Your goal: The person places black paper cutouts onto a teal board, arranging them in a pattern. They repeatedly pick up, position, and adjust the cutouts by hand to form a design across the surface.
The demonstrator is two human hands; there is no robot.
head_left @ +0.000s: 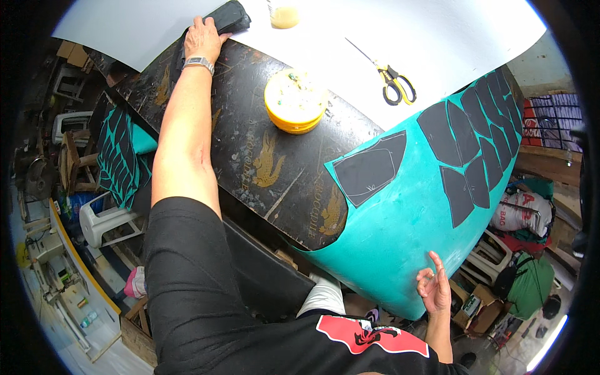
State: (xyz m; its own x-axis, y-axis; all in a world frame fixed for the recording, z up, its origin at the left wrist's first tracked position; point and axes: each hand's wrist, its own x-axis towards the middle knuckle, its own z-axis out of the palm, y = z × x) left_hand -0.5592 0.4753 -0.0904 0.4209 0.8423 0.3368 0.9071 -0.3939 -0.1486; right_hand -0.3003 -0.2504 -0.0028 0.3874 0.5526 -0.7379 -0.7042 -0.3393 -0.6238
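My left hand reaches to the far left of the black table, its fingers closed over the near end of a dark folded bundle; what the bundle is made of I cannot tell. My right hand is raised over the near edge of a teal sheet, index finger stretched, the others loosely bent, nothing seen in it. On the teal sheet lie several black cut pieces with pale outlines. A separate black piece on teal backing is nearer the middle.
A round yellow tub with whitish residue stands mid-table. Beyond it, yellow-black scissors and a container with pale yellow contents rest on white sheeting. Left are more black pieces on teal, a plastic stool and a sewing machine.
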